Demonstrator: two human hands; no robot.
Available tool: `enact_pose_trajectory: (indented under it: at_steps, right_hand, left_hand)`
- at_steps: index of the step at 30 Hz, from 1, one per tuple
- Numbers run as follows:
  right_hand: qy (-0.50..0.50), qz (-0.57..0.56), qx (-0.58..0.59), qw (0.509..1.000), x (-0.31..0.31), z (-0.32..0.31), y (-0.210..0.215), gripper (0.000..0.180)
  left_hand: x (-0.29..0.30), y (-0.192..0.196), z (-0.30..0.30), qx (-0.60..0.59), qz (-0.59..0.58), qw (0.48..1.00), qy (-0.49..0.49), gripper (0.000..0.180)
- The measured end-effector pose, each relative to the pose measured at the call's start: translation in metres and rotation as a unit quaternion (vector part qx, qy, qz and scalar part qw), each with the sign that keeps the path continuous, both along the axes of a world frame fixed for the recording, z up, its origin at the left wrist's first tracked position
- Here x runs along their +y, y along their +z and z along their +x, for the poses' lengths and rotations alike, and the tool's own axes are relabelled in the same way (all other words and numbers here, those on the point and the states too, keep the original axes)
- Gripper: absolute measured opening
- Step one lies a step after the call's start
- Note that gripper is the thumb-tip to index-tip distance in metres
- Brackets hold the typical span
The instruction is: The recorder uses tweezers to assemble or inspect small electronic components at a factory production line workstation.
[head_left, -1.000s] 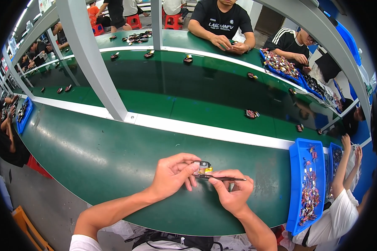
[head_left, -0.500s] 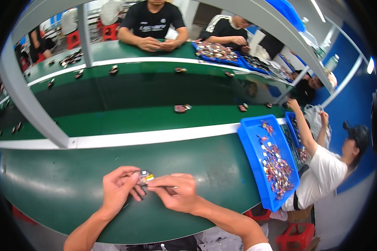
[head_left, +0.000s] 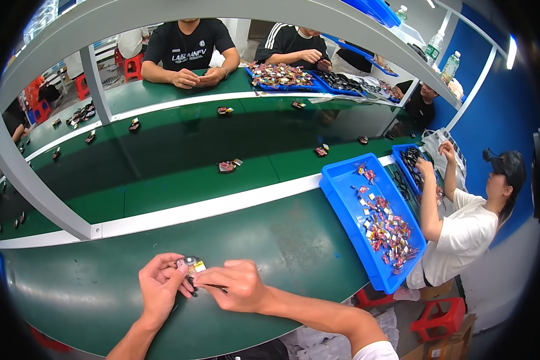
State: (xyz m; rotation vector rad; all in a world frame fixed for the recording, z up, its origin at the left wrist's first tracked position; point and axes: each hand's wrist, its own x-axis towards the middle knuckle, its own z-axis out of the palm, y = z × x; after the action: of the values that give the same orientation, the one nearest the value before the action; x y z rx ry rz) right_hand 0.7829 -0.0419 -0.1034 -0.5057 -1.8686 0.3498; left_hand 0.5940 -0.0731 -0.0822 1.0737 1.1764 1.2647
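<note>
Green table (head_left: pixel 294 240), blue tray (head_left: pixel 342 186), white stripe (head_left: pixel 222 207), small grey-and-yellow part (head_left: pixel 192 263).

Counts of the things on and around the green work line

Two own hands, the left hand (head_left: pixel 159 288) and the right hand (head_left: pixel 234 285), meet at one small part (head_left: pixel 190 263). Four other persons are visible: two at the far side, two at the right. There are four blue trays: one near tray (head_left: pixel 342 180), one beside it (head_left: pixel 402 150), two far trays (head_left: pixel 282 87). Two bottles (head_left: pixel 444 51) stand on the upper shelf, and two red stools (head_left: pixel 441 318) are at lower right.
</note>
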Motion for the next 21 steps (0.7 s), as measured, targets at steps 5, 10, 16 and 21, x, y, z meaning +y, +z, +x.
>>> enact_pose_trajectory:
  at_steps: [5,10,16,21]
  right_hand:
    - [-0.004,0.000,-0.006,1.000,-0.001,0.000,0.001,0.021]
    - [-0.005,-0.006,-0.013,1.000,-0.004,0.000,0.004,0.021]
    - [0.002,-0.008,-0.016,1.000,-0.003,-0.002,0.005,0.020]
    - [-0.050,0.008,0.024,0.998,0.006,0.003,0.007,0.017]
  left_hand:
    - [-0.001,-0.003,0.002,-0.009,0.007,1.000,0.005,0.017]
    - [-0.001,-0.006,0.001,-0.007,0.003,1.000,0.000,0.016]
    - [-0.003,-0.008,-0.003,0.012,0.007,1.000,0.005,0.016]
    - [0.035,0.003,-0.015,0.033,0.014,0.998,0.042,0.016]
